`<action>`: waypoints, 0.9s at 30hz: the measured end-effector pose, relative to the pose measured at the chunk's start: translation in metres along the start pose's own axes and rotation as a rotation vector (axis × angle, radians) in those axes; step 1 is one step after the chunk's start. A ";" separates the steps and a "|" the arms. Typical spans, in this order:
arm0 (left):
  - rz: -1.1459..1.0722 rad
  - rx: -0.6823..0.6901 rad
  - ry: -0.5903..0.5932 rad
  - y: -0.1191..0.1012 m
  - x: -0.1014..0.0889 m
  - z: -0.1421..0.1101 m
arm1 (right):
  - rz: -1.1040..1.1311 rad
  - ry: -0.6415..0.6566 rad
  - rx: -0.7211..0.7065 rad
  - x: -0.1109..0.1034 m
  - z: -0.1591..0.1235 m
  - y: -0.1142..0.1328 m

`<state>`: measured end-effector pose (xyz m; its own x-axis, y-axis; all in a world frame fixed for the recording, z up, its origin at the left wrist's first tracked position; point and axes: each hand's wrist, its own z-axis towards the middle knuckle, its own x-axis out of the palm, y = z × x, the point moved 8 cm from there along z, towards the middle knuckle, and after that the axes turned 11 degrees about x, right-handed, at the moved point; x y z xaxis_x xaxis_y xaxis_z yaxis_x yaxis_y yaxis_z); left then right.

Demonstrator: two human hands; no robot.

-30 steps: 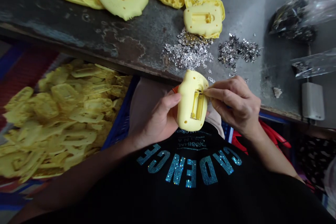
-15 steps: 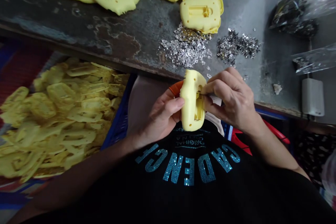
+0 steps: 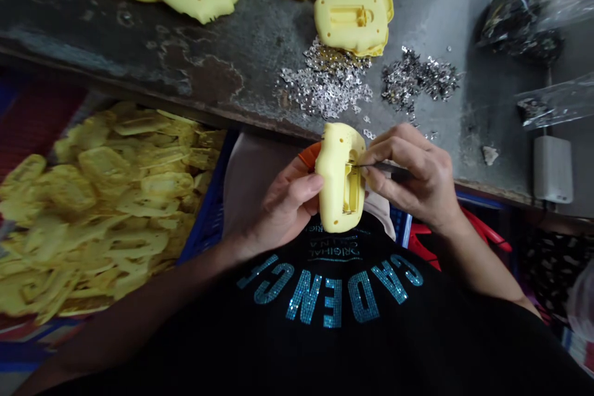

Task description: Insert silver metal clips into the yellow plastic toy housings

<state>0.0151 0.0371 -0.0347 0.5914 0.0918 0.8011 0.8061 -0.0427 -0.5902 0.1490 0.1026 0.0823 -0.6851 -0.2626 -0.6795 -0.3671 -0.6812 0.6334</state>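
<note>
My left hand point(image 3: 288, 204) is closed round a yellow plastic shell point(image 3: 330, 195), thumb on its face. Orange tape or a finger cover point(image 3: 310, 156) wraps one of its fingers. The shell stands nearly upright above my lap, and its long battery slot faces right. My right hand point(image 3: 413, 176) pinches slim dark metal tweezers point(image 3: 387, 167), their tip at the upper end of the slot. Whether a small part sits at the tip is too fine to tell. Beyond my hands, small silvery metal contacts point(image 3: 329, 90) lie in a pile on the grey table point(image 3: 264, 83).
More yellow shells point(image 3: 352, 21) lie at the table's back. A second pile of metal pieces point(image 3: 417, 80) is to the right, near clear plastic bags point(image 3: 520, 25) and a white box point(image 3: 553, 168). A blue crate point(image 3: 204, 216) at left is full of yellow shells.
My right hand has drawn slightly to the right, and more of the tweezers and the slot now shows. The shell has turned a little in my left hand, its slot more toward me.
</note>
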 end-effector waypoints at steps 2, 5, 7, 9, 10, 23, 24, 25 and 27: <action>0.014 0.001 0.004 -0.001 0.000 -0.001 | -0.029 0.026 -0.034 -0.001 0.000 0.004; 0.032 0.006 0.008 -0.001 -0.001 -0.002 | -0.155 0.066 -0.026 0.003 0.001 0.005; 0.065 0.020 0.005 -0.002 -0.002 -0.002 | -0.264 0.076 -0.023 0.007 0.001 0.004; 0.103 0.025 0.011 -0.002 -0.001 -0.002 | -0.329 0.075 -0.038 0.011 0.001 0.003; 0.114 0.023 0.017 -0.001 -0.001 -0.002 | -0.329 0.073 -0.052 0.012 0.001 0.004; 0.065 -0.039 0.051 0.003 0.003 0.002 | 0.069 -0.007 0.118 0.008 -0.004 -0.012; 0.058 -0.046 0.042 0.003 0.003 0.002 | 0.056 -0.014 0.107 0.006 -0.004 -0.011; 0.054 -0.055 0.032 0.003 0.002 0.002 | 0.041 -0.025 0.088 0.003 -0.004 -0.009; 0.056 -0.065 0.006 0.003 0.001 0.001 | 0.020 -0.040 0.056 -0.003 -0.003 -0.006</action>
<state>0.0185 0.0381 -0.0361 0.6357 0.0816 0.7676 0.7711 -0.1126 -0.6267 0.1552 0.1054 0.0788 -0.7165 -0.2477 -0.6521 -0.3872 -0.6364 0.6672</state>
